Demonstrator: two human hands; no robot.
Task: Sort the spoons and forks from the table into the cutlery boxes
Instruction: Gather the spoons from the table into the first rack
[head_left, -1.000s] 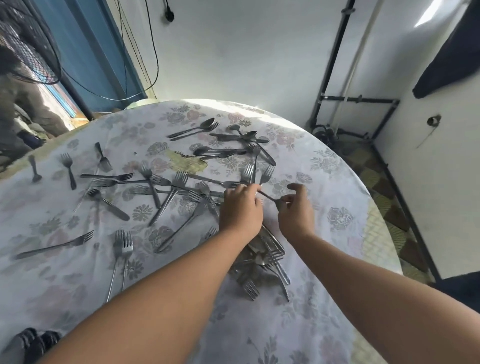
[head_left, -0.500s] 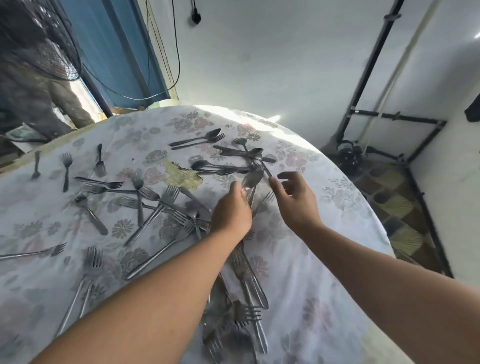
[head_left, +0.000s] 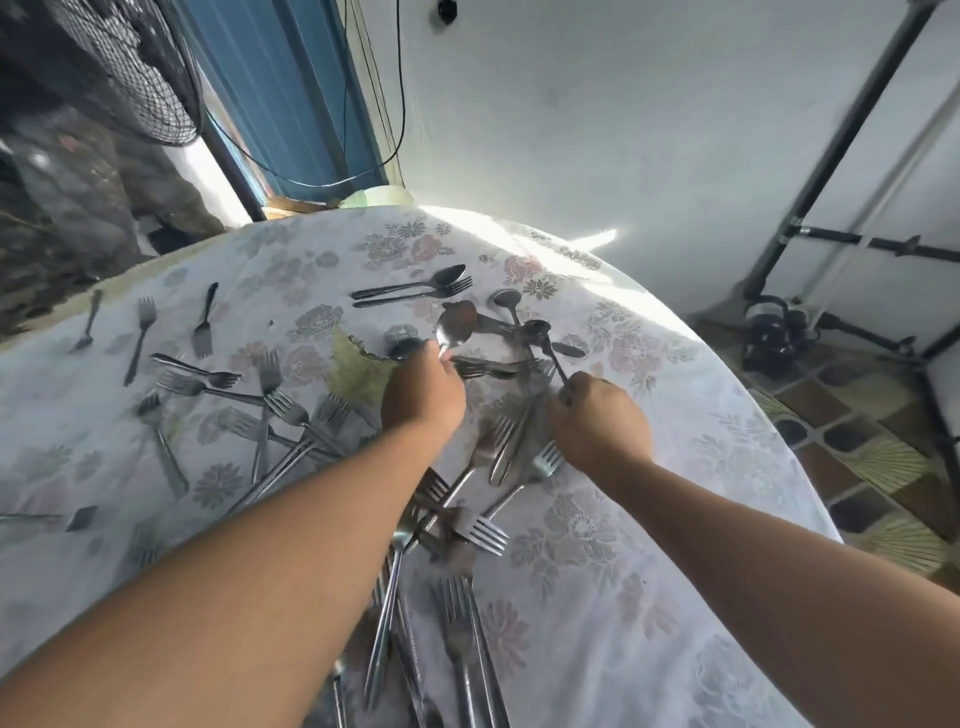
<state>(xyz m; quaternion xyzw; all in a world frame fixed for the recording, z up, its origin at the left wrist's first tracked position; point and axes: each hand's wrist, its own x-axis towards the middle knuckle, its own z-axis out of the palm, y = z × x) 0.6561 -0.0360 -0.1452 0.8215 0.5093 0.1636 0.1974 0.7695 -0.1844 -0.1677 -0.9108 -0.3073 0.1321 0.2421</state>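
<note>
left hand (head_left: 423, 393): grips large spoon (head_left: 456, 323) | right hand (head_left: 597, 423): grips small spoon (head_left: 540, 335) | over table (head_left: 649, 571)

Hands in view: two, a left hand (head_left: 423, 392) and a right hand (head_left: 600, 423). Each holds one spoon: a large spoon (head_left: 456, 323) in the left, a small spoon (head_left: 537, 332) in the right.

Spoons plainly countable: at least five, these two included, all toward the far middle of the surface (head_left: 675, 597).

Forks lying singly at far left: three (head_left: 147, 312).

Forks in the left cluster (head_left: 270, 405): about eight; overlaps prevent an exact figure.

Cutlery in the near pile (head_left: 457, 597) between the forearms: at least six pieces, mostly forks; blur and stacking prevent a firm count.

Surfaces: one.
</note>
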